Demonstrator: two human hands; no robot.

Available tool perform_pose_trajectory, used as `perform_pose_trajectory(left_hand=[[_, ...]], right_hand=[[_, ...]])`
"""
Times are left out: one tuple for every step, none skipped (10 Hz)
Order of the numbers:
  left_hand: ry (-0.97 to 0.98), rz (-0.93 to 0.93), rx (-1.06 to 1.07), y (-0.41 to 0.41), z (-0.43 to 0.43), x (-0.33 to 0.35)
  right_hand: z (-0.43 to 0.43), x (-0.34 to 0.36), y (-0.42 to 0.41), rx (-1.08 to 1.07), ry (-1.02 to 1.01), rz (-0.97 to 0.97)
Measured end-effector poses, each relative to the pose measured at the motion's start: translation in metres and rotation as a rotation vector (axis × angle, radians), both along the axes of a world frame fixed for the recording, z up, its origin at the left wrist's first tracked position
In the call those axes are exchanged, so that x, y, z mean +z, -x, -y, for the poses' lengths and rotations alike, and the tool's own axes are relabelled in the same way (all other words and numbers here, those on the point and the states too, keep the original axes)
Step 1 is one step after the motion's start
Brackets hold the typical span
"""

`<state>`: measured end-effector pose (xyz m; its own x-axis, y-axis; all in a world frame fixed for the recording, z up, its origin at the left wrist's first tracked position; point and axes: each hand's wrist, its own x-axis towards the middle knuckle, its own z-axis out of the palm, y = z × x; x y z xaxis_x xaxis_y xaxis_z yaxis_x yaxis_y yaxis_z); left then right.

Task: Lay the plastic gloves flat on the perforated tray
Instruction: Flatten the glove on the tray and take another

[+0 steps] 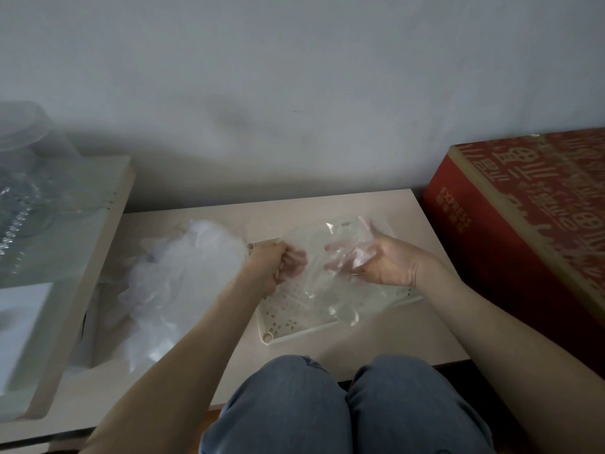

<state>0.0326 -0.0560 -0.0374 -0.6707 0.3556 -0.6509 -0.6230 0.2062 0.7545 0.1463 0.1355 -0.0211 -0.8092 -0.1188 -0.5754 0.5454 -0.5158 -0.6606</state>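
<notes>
Head: blurred glove (315, 247) veils tray (284, 323).

The red box (484, 224) reads "EXPRESS"; other characters seem illegible.

I see a dim, greyish, low-contrast picture with soft light and no hard glare. Above the hands, the wall (294, 77) carries a broad, soft shadow that deepens toward its base. The left hand (271, 270) and right hand (386, 263) look slightly smeared, and the clear glove (314, 257) between them shows only a faint sheen. Left of the left hand, the pile of gloves (183, 273) is washed out and blurred, and farther left the glass top (49, 240) gives pale reflections. Right of the right hand, the red box (523, 224) bends with wide-angle distortion.
</notes>
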Motion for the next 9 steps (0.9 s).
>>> perform_pose_trajectory(left_hand=[[-0.063,0.043,0.116,-0.001,0.0,-0.006],[-0.103,0.096,0.196,-0.003,0.0,-0.009],[-0.121,0.117,0.191,-0.007,-0.001,-0.011],[-0.124,0.116,0.172,-0.011,0.0,-0.012],[-0.088,0.069,0.16,-0.011,0.001,-0.015],[0.054,-0.104,0.076,-0.017,0.007,-0.015],[0.206,-0.29,-0.095,-0.019,0.009,-0.02],[0.594,-0.525,-0.428,-0.021,0.01,-0.018],[0.519,-0.545,-0.368,-0.023,0.006,-0.019]], right_hand=[[0.0,-0.006,-0.002,0.179,-0.067,-0.063],[-0.001,-0.008,-0.006,0.214,-0.05,-0.126],[-0.004,-0.016,-0.008,0.175,-0.083,-0.103],[0.0,-0.015,-0.006,0.149,-0.23,-0.091],[-0.002,-0.013,-0.008,0.129,-0.286,-0.071],[-0.005,-0.005,-0.013,0.183,-0.311,-0.024],[-0.011,-0.002,-0.019,0.334,-0.445,0.026],[-0.015,-0.002,-0.026,0.378,-0.453,0.074],[-0.02,-0.009,-0.033,0.383,-0.434,0.092]])
